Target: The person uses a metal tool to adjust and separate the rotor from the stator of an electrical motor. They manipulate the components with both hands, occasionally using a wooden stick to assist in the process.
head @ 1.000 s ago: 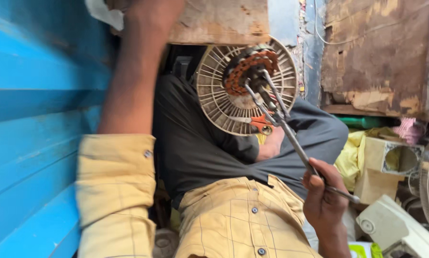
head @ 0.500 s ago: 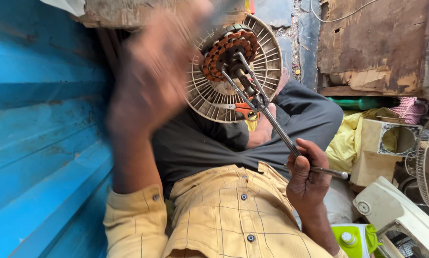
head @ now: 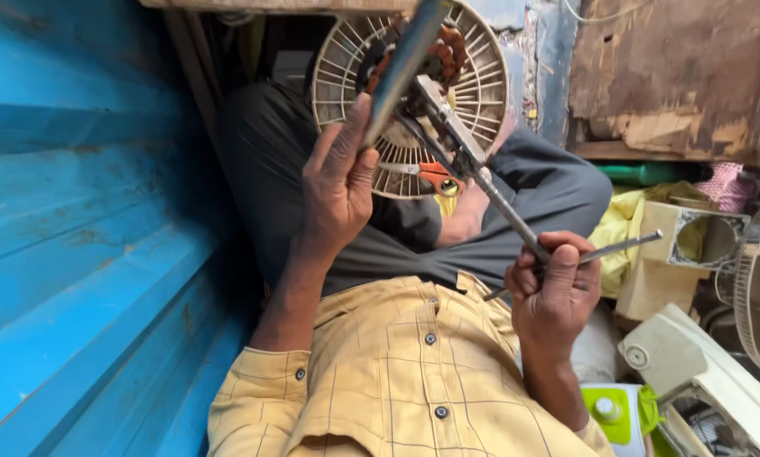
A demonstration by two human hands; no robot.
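Cramped workshop corner, view rotated. Blue corrugated metal wall (head: 67,220) fills the 9 o'clock side; worn wooden board (head: 668,76) with peeling paint sits at 1 o'clock. Clutter at 3 to 5 o'clock: cream plastic fan housing (head: 693,372), yellow cloth (head: 621,233), cardboard box (head: 676,254), green-white bottle (head: 613,415). No clear work surface; the job rests on the lap, dark grey trousers (head: 329,211) under it.

Round ribbed plastic fan grille (head: 481,93), off-white, lies at 12 o'clock, with a copper-wound motor stator (head: 448,46) at its hub. Orange-handled tool (head: 435,176) lies on the grille's lower edge; its type is hard to tell.

Left hand (head: 338,182) is closed around a smooth grey metal bar (head: 401,68), whose top end is blurred and cut off by the frame edge. Right hand (head: 553,292) is fisted around a threaded steel puller screw (head: 507,211) with a thin cross rod (head: 617,247) sticking out toward 3 o'clock. The puller's flat arms reach the stator; the contact point is hidden behind the bar.

Yellow checked shirt (head: 397,372), buttoned, fills 6 o'clock.
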